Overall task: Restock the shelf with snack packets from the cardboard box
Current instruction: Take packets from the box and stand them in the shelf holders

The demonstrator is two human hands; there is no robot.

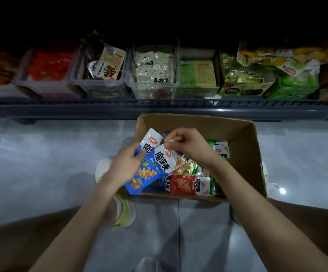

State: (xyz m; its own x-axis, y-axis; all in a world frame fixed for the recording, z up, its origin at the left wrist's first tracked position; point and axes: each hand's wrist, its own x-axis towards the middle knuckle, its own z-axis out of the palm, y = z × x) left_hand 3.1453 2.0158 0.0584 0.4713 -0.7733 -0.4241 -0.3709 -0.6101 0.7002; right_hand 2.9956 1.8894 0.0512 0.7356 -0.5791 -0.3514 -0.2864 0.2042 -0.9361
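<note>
Snack packets (188,184) lie loose in the open cardboard box (243,138), which stands on the floor (51,154) directly in front of the shelf (159,109). Hands: the left hand (123,165) has its fingers curled and thumb on top, gripping a fan of blue packets (145,175) over the box's near left corner. The right hand (190,144) pinches the upper edge of the top packet (164,160) in that fan. Clear bins (155,75) and cartons (198,75) of packaged snacks stand side by side on the shelf.
</note>
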